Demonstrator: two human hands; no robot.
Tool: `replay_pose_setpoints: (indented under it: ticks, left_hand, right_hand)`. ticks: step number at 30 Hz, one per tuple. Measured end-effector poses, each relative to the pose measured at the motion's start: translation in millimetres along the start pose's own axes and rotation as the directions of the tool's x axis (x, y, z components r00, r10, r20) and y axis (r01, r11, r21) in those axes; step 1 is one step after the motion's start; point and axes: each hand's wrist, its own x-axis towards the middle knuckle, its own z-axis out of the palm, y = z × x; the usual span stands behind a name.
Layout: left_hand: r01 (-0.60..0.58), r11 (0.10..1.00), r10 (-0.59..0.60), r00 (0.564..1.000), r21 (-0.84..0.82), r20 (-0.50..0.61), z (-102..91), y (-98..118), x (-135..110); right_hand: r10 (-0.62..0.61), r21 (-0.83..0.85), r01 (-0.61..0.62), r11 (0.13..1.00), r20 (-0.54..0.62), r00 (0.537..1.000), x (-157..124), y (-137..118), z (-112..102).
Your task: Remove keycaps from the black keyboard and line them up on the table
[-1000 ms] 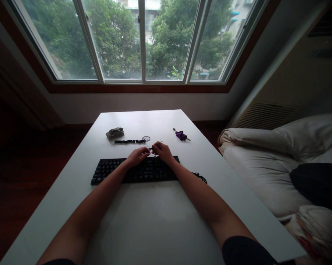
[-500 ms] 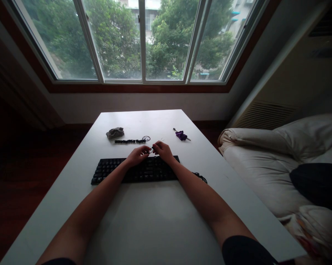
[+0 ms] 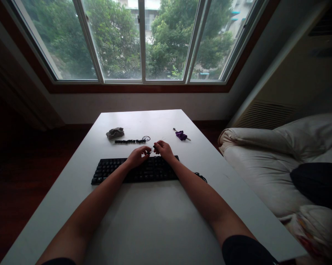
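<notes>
A black keyboard lies across the white table, with my forearms passing over it. Above its far edge, my left hand pinches a small dark piece with a thin wire loop, perhaps a keycap puller. My right hand is close beside it, thumb and fingers closed on a small black keycap. The fingers partly hide both items. Beyond the hands, a row of black keycaps lies next to a thin dark ring.
A crumpled grey cloth lies at the table's far left. Toward the far right is a purple cloth with a slim brush. A coiled black cable rests beside the keyboard. A pale sofa stands right of the white table.
My hands have moved slightly apart, so a small gap shows between the wire loop and the keycap. Everything else stays in place.
</notes>
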Motion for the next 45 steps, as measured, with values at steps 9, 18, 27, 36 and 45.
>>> replay_pose_setpoints:
  ticks: [9,18,27,36,45]
  left_hand:
    - [-0.036,0.999,0.036,0.997,-0.005,-0.064,-1.4,0.3,1.2]
    - [0.134,0.991,-0.133,0.976,-0.005,-0.176,1.7,-15.7,3.6]
    - [0.182,0.983,-0.178,0.969,0.01,-0.174,0.4,-10.8,3.3]
    - [0.191,0.979,-0.174,0.965,0.076,-0.195,0.0,-3.6,1.8]
    - [0.133,0.978,-0.109,0.982,0.161,-0.154,2.5,-2.3,0.2]
  right_hand:
    - [0.019,0.071,-0.015,0.997,-0.062,0.998,3.7,3.4,-1.3]
    - [-0.038,0.015,0.039,0.999,-0.072,0.997,4.1,5.0,-1.9]
    - [-0.123,-0.092,0.123,0.988,-0.001,0.992,1.8,1.3,-1.5]
    - [-0.172,-0.288,0.207,0.935,0.143,0.975,-1.9,-4.8,0.3]
    - [-0.109,-0.323,0.16,0.933,0.173,0.979,-1.2,-6.6,0.2]
